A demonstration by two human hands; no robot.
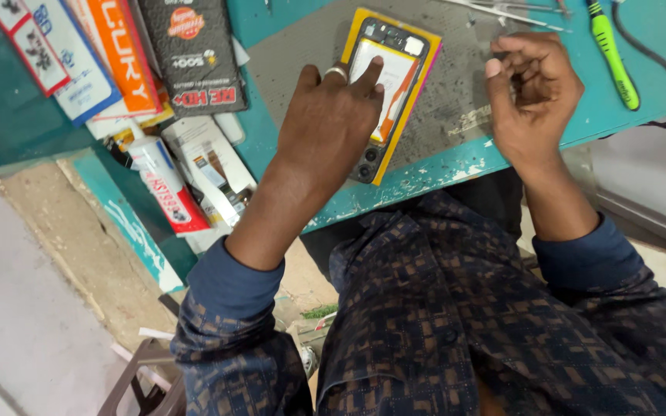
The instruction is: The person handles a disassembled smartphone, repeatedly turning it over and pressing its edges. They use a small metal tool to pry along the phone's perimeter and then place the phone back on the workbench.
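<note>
Left hand (pixel 329 127), fingers spread, presses the opened phone (pixel 389 85) on the grey mat (pixel 449 100); right hand (pixel 529 96) hovers curled, seemingly empty. Battery seating step; next likely needs tweezers (pixel 502 11).

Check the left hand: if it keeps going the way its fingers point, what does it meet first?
The left hand points away from the body, fingertips over the opened phone in its yellow frame on the grey mat. It would likely meet the phone's white inner panel first; whether the fingertips already touch it is unclear.
</note>
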